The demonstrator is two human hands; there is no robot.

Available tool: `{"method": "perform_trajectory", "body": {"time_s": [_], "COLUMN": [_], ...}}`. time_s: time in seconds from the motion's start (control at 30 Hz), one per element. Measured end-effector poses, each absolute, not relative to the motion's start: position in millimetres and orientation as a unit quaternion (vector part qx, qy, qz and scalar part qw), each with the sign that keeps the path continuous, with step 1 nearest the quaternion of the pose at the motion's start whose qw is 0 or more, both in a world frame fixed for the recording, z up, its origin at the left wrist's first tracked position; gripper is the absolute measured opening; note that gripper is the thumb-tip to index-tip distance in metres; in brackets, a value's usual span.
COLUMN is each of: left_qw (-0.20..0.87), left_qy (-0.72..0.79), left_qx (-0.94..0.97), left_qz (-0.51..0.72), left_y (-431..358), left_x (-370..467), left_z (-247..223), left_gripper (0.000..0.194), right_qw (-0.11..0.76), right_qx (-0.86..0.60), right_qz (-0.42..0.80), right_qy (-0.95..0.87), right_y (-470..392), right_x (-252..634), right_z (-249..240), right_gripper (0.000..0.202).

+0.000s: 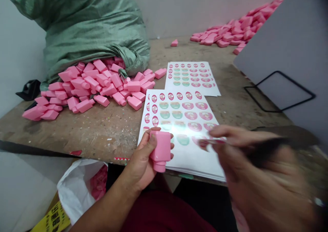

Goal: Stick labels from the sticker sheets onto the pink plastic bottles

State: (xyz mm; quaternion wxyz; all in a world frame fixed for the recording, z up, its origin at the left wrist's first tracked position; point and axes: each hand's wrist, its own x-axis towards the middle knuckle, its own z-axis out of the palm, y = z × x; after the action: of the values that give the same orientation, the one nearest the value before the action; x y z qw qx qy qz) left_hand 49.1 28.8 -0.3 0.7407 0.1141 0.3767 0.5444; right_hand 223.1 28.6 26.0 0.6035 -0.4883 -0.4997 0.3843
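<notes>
The left hand (145, 156) grips a pink bottle (161, 146) over the front sticker sheet (196, 162); the blurred right hand (258, 177), at that sheet's right edge, clasps a dark-handled tool (268, 150). Loose pink bottles (90, 84) lie on the table (115, 131), left of the sheet.

Two heaps of pink bottles stood about one green sack (97, 26): one heap (87, 83) at its mouth, one heap (233, 33) far to its right, both overlapping too much to count. One lone bottle (174, 42) lay right of the sack. Right and forward of it were two sets of label sheets, a rear set (189, 91) and a front set (197, 156), each showing six small ovals in its top row. One held bottle (162, 146) was in front of the sack, and one white bag (77, 187) below it.
</notes>
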Motion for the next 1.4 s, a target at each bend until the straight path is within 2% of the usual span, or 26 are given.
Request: {"method": "perform_trajectory", "body": {"time_s": [0.13, 0.27, 0.43, 0.57, 0.7, 1.4], "left_qw": [0.764, 0.753, 0.746, 0.75, 0.748, 0.739], "left_qy": [0.347, 0.345, 0.355, 0.35, 0.362, 0.378], "left_qx": [0.097, 0.092, 0.095, 0.093, 0.105, 0.176], "left_qz": [0.535, 0.553, 0.555, 0.553, 0.545, 0.53], "left_y": [28.5, 28.5, 27.9, 27.5, 28.0, 26.3], "left_x": [56.7, 64.9, 70.8, 74.1, 75.1, 70.9], "left_z": [-4.3, -8.2, -7.1, -3.5, -2.8, -9.4], "left_gripper": [0.045, 0.04, 0.043, 0.048, 0.042, 0.031], "right_qw": [0.49, 0.451, 0.457, 0.464, 0.462, 0.44], "right_qx": [-0.507, -0.52, -0.549, -0.564, -0.559, -0.561], "right_qz": [0.441, 0.46, 0.438, 0.417, 0.404, 0.355], "right_qy": [-0.555, -0.56, -0.546, -0.541, -0.557, -0.605], "right_y": [34.5, 35.6, 36.6, 36.4, 36.3, 36.8], "right_x": [210.8, 205.0, 206.1, 204.4, 202.9, 202.4], "right_z": [18.2, 12.0, 7.9, 4.0, 2.6, -1.4], "right_gripper": [0.009, 0.012, 0.05, 0.044, 0.039, 0.038]}}
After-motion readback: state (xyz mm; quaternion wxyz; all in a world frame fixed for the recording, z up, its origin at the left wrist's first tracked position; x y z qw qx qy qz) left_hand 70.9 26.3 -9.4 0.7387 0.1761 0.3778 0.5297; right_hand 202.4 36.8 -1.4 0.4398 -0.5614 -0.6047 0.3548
